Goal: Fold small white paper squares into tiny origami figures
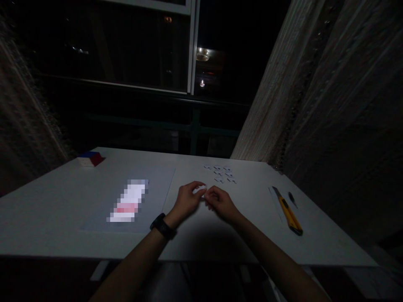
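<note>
Near the middle of the white table (185, 167), my left hand (188, 198) and my right hand (220, 202) meet at the fingertips. Between them is a small white piece (199, 189), perhaps paper, mostly covered by the fingers. My left thumb and forefinger pinch it from the left. The right fingers are curled closed against its other side. A black watch (163, 226) is on my left wrist. Just beyond my hands lie several small white pieces with dark marks (218, 173), set out in loose rows.
At right lie a yellow utility knife (288, 212), a small dark pointed tool (292, 199) and a thin strip (276, 204). A lit phone-like rectangle (128, 201), blurred out, rests on a pale sheet (162, 184) at left. A coloured cube (90, 159) stands at the far left corner.
</note>
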Tool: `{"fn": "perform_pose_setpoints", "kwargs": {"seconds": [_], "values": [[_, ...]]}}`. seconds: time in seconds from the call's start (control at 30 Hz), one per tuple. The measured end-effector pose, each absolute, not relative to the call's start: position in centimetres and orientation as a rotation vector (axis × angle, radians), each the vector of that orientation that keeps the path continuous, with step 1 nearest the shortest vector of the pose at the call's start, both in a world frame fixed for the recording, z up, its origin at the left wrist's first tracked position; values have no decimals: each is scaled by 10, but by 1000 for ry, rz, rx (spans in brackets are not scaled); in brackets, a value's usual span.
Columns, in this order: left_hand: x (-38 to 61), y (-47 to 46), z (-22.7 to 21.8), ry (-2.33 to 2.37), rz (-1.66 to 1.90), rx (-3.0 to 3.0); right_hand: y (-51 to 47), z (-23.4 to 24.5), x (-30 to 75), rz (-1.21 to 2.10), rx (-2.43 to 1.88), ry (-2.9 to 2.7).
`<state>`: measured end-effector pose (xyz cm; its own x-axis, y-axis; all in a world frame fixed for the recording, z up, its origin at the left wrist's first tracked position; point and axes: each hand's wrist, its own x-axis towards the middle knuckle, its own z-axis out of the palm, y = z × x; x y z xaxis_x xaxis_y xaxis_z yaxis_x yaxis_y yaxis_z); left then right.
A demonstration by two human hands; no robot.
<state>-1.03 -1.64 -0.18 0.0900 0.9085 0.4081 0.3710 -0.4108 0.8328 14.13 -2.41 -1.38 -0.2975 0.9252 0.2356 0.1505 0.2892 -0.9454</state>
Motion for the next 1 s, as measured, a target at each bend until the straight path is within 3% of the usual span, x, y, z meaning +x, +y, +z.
{"fn": "perform_pose_setpoints", "kwargs": {"seconds": [0.3, 0.63, 0.8, 1.0], "values": [[-9, -29, 3, 1174, 1101, 2215, -15, -16, 155, 1243, -1054, -1704], [-7, -35, 4, 1093, 1074, 2243, -12, -19, 155, 1409, -1086, -1523], [-7, -32, 3, 1112, 1142, 2199, -13, -21, 150, 1330, -1085, -1478], [-9, -28, 3, 1172, 1193, 2205, -22, -10, 148, 1011, -1199, -1606]]}}
